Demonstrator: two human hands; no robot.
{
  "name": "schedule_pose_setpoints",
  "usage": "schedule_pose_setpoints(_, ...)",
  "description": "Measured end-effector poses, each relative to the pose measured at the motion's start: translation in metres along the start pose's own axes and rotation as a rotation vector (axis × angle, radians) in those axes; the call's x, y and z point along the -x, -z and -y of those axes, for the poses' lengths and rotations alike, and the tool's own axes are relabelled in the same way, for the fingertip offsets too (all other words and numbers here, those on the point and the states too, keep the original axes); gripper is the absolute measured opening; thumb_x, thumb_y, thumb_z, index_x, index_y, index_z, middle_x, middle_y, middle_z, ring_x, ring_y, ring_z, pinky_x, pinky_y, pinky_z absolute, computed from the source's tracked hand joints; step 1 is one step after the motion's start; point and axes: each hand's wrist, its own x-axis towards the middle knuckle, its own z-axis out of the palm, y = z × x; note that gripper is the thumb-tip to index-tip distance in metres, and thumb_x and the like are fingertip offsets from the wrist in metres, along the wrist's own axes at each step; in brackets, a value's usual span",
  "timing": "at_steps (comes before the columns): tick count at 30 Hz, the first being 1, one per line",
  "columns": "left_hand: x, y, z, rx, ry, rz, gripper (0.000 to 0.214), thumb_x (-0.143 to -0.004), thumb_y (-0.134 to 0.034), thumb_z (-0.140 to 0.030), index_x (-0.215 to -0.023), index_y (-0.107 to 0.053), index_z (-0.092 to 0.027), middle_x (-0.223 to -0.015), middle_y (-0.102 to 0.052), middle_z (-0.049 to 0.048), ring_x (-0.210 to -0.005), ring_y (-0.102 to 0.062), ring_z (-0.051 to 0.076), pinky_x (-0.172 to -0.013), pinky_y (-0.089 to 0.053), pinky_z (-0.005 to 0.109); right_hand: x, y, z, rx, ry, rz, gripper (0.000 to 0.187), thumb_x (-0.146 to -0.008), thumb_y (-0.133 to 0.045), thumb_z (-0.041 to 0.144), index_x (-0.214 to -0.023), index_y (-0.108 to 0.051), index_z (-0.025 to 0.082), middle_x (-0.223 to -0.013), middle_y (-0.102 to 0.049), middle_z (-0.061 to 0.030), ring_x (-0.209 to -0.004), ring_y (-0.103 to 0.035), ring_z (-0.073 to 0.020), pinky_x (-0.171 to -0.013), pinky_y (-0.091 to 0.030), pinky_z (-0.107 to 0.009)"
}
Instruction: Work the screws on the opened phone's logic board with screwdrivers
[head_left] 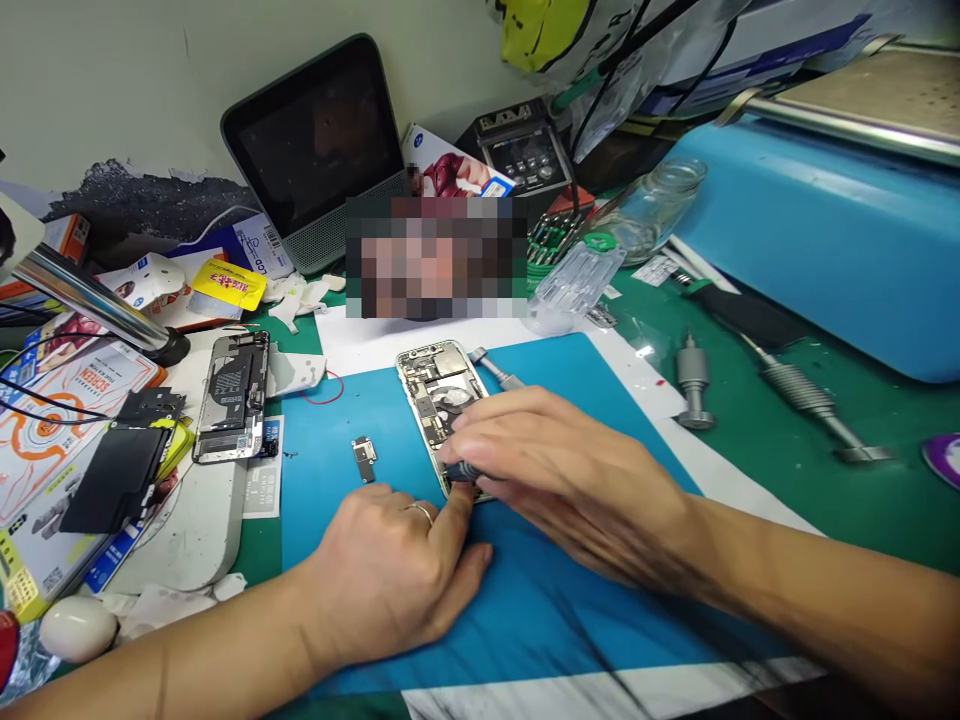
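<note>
An opened phone (427,400) with its circuitry bare lies on the blue mat (337,600). My right hand (555,470) is closed on a short dark cylindrical tool (461,471) over the phone's lower part; the tool's working end is hidden. My left hand (397,570), a ring on one finger, rests palm down just below. Its index fingertip touches the phone's lower end, while the thumb is stretched apart with nothing between. A small metal-shielded circuit part (364,458) lies left of the phone. Behind my right hand a small screwdriver (495,370) is partly covered.
Another opened phone (232,395) lies at left near a metal stand post (97,290) and boxes (67,430). To the right are a grey screwdriver (693,380) and a longer ribbed one (806,395). A smart display (315,150) stands behind, beside a blurred patch.
</note>
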Motion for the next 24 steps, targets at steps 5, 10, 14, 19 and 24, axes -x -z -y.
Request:
schedule_pose_setpoints(5, 0.0003, -0.0001, 0.0001, -0.005, 0.000, 0.009, 0.029, -0.101, -0.043, -0.031, -0.108, -0.063, -0.011, -0.055, -0.061, -0.0005, -0.045, -0.058, 0.020, -0.044, -0.037, 0.034, -0.0023, 0.0029, 0.0015, 0.109, 0.126, -0.003, 0.048, -0.095, -0.055, 0.013, -0.139, -0.052, 0.031, -0.114, -0.074, -0.0047, -0.106, -0.070, -0.0224, -0.090, -0.060, -0.041)
schedule_pose_setpoints(10, 0.0010, 0.0008, 0.0000, 0.000, -0.006, 0.009, 0.031, -0.102, -0.041, -0.032, -0.110, -0.062, -0.011, -0.056, -0.061, -0.0011, -0.045, -0.058, 0.021, -0.044, -0.037, 0.035, 0.0018, 0.0006, -0.0034, 0.052, 0.127, 0.025, 0.052, -0.095, -0.052, 0.007, -0.140, -0.049, 0.031, -0.114, -0.074, -0.0013, -0.098, -0.071, -0.0180, -0.090, -0.061, -0.035)
schedule_pose_setpoints(14, 0.0012, 0.0017, -0.0009, 0.000, 0.004, 0.029, 0.026, -0.101, -0.043, -0.030, -0.102, -0.063, -0.014, -0.055, -0.060, -0.0014, -0.044, -0.057, 0.021, -0.045, -0.039, 0.036, 0.0000, -0.0008, -0.0033, 0.091, 0.216, 0.051, 0.047, -0.096, -0.053, 0.013, -0.140, -0.048, 0.028, -0.114, -0.074, -0.0039, -0.098, -0.071, -0.0195, -0.089, -0.060, -0.038)
schedule_pose_setpoints(19, 0.0016, 0.0009, -0.0013, -0.006, 0.009, 0.036, 0.027, -0.101, -0.043, -0.032, -0.102, -0.063, -0.015, -0.056, -0.060, -0.0013, -0.045, -0.058, 0.022, -0.044, -0.039, 0.037, -0.0018, -0.0012, -0.0017, 0.001, 0.058, 0.110, 0.038, -0.098, -0.047, 0.015, -0.133, -0.056, 0.026, -0.113, -0.075, -0.0036, -0.100, -0.071, -0.0194, -0.095, -0.059, -0.038)
schedule_pose_setpoints(24, 0.0005, 0.0002, 0.0002, 0.007, 0.003, 0.018, 0.028, -0.102, -0.041, -0.032, -0.101, -0.063, -0.014, -0.056, -0.060, -0.0011, -0.045, -0.058, 0.021, -0.044, -0.038, 0.036, 0.0038, -0.0054, -0.0082, -0.082, -0.072, 0.122, 0.030, -0.101, -0.046, 0.028, -0.127, -0.061, 0.029, -0.108, -0.075, -0.0024, -0.091, -0.072, -0.0189, -0.092, -0.060, -0.037)
